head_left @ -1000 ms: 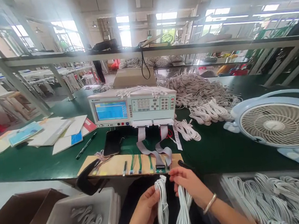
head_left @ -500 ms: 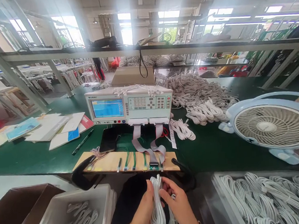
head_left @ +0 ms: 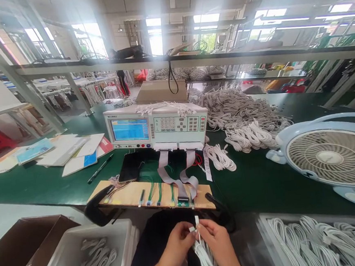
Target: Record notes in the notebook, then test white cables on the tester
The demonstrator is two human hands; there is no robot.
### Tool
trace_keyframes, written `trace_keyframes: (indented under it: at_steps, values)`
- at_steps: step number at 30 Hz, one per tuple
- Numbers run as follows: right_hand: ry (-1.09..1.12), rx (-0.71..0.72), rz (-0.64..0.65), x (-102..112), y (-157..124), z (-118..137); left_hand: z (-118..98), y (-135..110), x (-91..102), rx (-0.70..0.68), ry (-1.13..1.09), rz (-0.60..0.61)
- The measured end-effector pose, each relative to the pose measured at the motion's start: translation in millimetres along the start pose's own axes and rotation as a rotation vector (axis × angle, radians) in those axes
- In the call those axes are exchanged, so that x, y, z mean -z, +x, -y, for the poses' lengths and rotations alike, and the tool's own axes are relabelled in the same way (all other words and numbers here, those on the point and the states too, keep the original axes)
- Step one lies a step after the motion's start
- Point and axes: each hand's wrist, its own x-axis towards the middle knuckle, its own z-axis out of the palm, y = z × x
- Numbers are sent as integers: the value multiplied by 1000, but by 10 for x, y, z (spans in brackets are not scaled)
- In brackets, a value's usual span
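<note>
Low in the head view, both my hands meet over my lap. My left hand (head_left: 174,248) and my right hand (head_left: 218,244) each pinch a white plug end of a coiled white cable (head_left: 203,259), whose loops hang down between them. The plugs point up, just below the wooden test board (head_left: 133,195) with green wires and grey ribbon cables. Behind the board stands a white tester (head_left: 157,129) with a blue screen and keypad.
A white bin (head_left: 65,265) with a few coiled cables sits at lower left beside a brown box (head_left: 17,248). A bin full of cables (head_left: 324,240) is at lower right. A pale blue fan (head_left: 330,158), cable piles (head_left: 244,117), papers (head_left: 65,152), a pen and a phone lie on the green table.
My hands have come together and dropped lower. The two bundles held apart a second ago are now one coil, with both hands pinching its plug ends.
</note>
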Motion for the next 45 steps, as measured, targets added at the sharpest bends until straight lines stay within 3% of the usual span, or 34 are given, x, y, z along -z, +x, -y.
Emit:
trace_keyframes:
  at_steps: [3, 8, 15, 18, 21, 24, 31, 36, 39, 45]
  values:
    - [69, -14, -1, 30, 91, 43, -93, 36, 67, -40, -54, -77]
    - [88, -35, 20, 38, 157, 83, -316, 13, 194, 59, -274, 3]
    - [234, -117, -44, -89, 200, 82, -432, -3, 402, 220, -203, 2]
    - [89, -29, -87, -93, 174, 104, -469, -2, 415, 230, -201, -14]
    - [-247, 123, -78, -11, 104, 152, -514, 3, 356, 216, -240, -4]
    - [-394, 144, -54, 76, 25, 185, -538, 28, 243, 195, -325, -12]
    - [-119, 1, -14, 98, -26, 151, -525, 26, 24, 163, -555, -177]
    - [-15, -33, -28, 109, -1, 173, -548, 12, 29, 218, -567, -130]
    - [39, -58, -36, 94, 11, 169, -519, 33, 3, 181, -580, -168]
    - [458, -250, -80, 22, 86, 19, -439, 82, -17, 113, -654, -196]
